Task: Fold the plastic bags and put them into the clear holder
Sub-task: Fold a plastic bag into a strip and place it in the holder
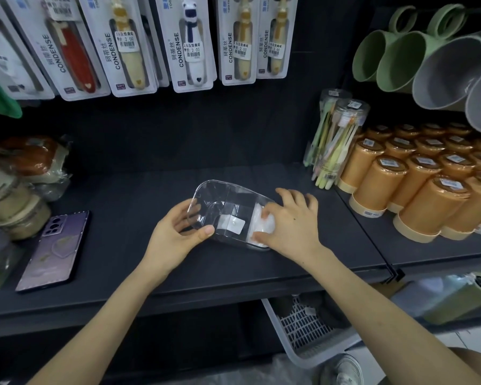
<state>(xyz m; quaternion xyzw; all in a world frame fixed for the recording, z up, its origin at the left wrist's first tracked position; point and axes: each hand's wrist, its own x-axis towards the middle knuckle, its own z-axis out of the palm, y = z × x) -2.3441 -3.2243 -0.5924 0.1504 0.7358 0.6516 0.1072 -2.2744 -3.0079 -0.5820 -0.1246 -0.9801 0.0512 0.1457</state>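
**Plastic tucked into plastic**

We look down on a wide matt black shop shelf (139,195), which carries nearly everything in view. To our right, on the adjoining board, stand packed rows of orange cylindrical tubs with cream bases (417,190). Above them hang pale green and grey plastic mugs (442,70), mouths toward us. Carded toothbrush blister packs (192,43) hang along the back wall. A white slotted plastic basket (303,332) sits below the shelf's front edge. At the left a purple smartphone (56,248) lies camera side up.

The clear plastic holder (222,201), a rounded rectangular tray, lies near the middle of the shelf between our hands. Our left hand (172,237) grips its left end, thumb curled over the near rim and fingers showing through the wall. Our right hand (292,223) lies over the right end. Its thumb and forefinger pinch the white folded plastic bag (261,218), and its other fingers are spread and loosely bent. The bag sits inside the holder's right end. A small white square label (232,225) shows on the holder just left of the bag.
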